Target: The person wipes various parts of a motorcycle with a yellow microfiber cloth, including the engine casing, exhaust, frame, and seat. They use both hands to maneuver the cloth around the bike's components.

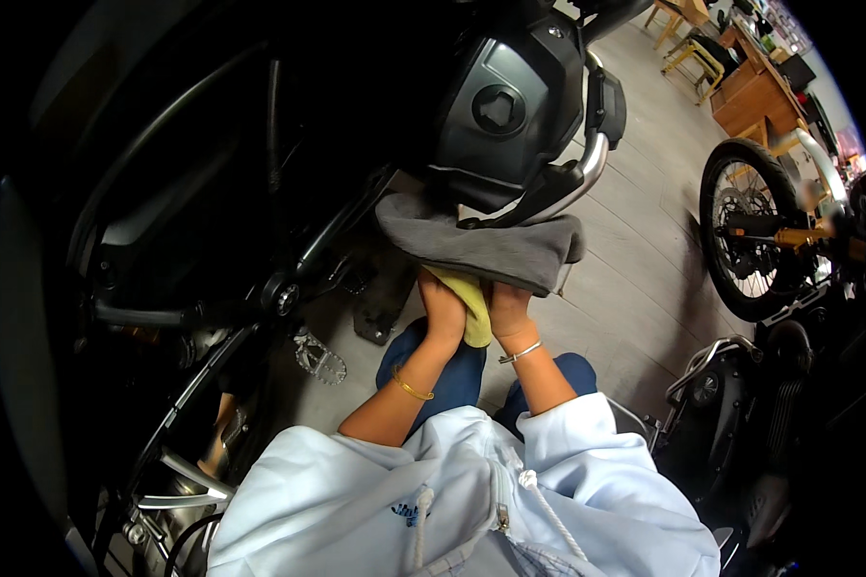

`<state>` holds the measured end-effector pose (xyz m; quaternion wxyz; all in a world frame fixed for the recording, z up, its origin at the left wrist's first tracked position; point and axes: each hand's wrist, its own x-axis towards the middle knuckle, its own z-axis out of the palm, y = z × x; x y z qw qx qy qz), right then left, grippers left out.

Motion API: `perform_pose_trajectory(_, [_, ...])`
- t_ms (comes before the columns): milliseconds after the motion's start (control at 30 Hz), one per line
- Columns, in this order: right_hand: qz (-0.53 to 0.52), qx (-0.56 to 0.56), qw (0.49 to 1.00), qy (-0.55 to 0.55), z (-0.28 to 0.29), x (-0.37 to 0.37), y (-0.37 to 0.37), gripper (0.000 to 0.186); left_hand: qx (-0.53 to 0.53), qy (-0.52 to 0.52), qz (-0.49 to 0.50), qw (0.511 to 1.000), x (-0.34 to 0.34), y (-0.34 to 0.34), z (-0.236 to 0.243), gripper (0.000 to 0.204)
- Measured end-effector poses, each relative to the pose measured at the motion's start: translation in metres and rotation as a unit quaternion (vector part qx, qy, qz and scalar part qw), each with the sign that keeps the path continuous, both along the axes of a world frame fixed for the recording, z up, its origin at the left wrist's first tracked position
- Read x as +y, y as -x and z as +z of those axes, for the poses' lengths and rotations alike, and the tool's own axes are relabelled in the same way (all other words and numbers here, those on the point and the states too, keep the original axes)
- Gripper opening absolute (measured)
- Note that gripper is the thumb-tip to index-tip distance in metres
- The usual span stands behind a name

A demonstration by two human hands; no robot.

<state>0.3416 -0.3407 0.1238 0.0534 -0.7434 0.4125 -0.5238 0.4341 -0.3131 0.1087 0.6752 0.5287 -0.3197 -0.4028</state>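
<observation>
A thick two-sided cloth [481, 245], grey on top with a yellow underside, is held up in front of me, just below the motorcycle's dark side case [498, 111]. My left hand [443, 306] and my right hand [508, 310] are side by side beneath its near edge, both holding it. The grey folds hide the fingers of both hands. A yellow flap of the cloth hangs down between my wrists. Its far side is against or close under the curved metal bar [592, 168] of the motorcycle; contact cannot be made out.
The dark motorcycle frame [284, 293] fills the left, with a toothed metal footpeg [319, 361] low beside my knee. Another motorcycle with a spoked wheel [746, 226] stands at the right. Farther back are a wooden desk [746, 87] and a yellow-legged stool [698, 62] on the grey floor [635, 231].
</observation>
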Motion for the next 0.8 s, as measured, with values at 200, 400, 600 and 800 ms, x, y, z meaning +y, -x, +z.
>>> perform_pose_trajectory(200, [-0.069, -0.227, 0.97, -0.042, 0.03, -0.016, -0.009, 0.049, 0.172, -0.008, -0.069, 0.983, -0.033, 0.0, 0.046, 0.044])
perform_pose_trajectory(400, [-0.043, -0.347, 0.931, -0.103, 0.077, -0.024, -0.02, 0.046, 0.291, -0.077, -0.051, 0.952, -0.059, -0.022, 0.058, 0.038])
perform_pose_trajectory(600, [-0.042, -0.453, 0.877, -0.156, 0.113, -0.058, 0.002, 0.043, 0.418, -0.083, -0.059, 0.903, -0.086, -0.034, 0.019, 0.046])
perform_pose_trajectory(800, [0.065, -0.503, 0.831, -0.226, 0.116, -0.046, 0.0, 0.046, 0.376, -0.126, -0.148, 0.906, -0.071, -0.045, 0.027, 0.042])
